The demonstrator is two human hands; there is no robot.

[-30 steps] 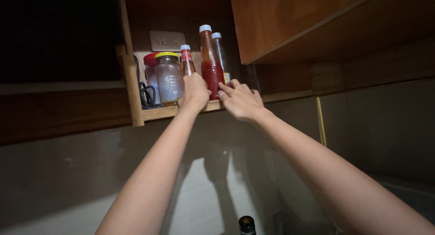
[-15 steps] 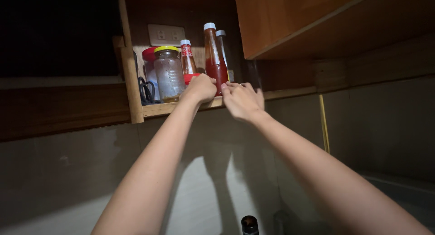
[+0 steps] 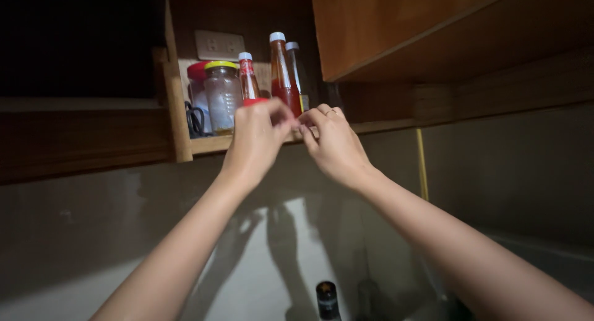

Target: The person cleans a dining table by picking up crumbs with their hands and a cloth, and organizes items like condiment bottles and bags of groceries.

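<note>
A wooden cabinet [image 3: 445,30] hung overhead at upper right, its plain door catching the light, while a pale tiled wall [image 3: 278,259] filled the dim lower half of the scene. Between them ran a narrow wooden shelf [image 3: 207,144] set in a recess, with a white wall outlet [image 3: 218,45] on the dark panel behind it.

Two bare arms reached up from below. The left hand [image 3: 257,138] and the right hand [image 3: 334,144] met in front of the shelf's front edge, fingertips drawn close together around a small red object [image 3: 255,101] that showed just above the left hand's knuckles; what it was, and whether either hand truly gripped it, could not be told. A ring [image 3: 330,112] sat on a finger of the right hand.

On the shelf stood, from left to right, a red-lidded container [image 3: 197,89], a clear glass jar with a yellow lid [image 3: 221,95], a small white-capped sauce bottle [image 3: 248,76], a tall white-capped bottle of red sauce [image 3: 280,70] and, just behind that, a second tall bottle [image 3: 297,67]. A coil of black cable [image 3: 193,120] lay at the shelf's left end, beside the upright post.

At the bottom edge, the dark cap of a bottle [image 3: 326,296] rose into view.
</note>
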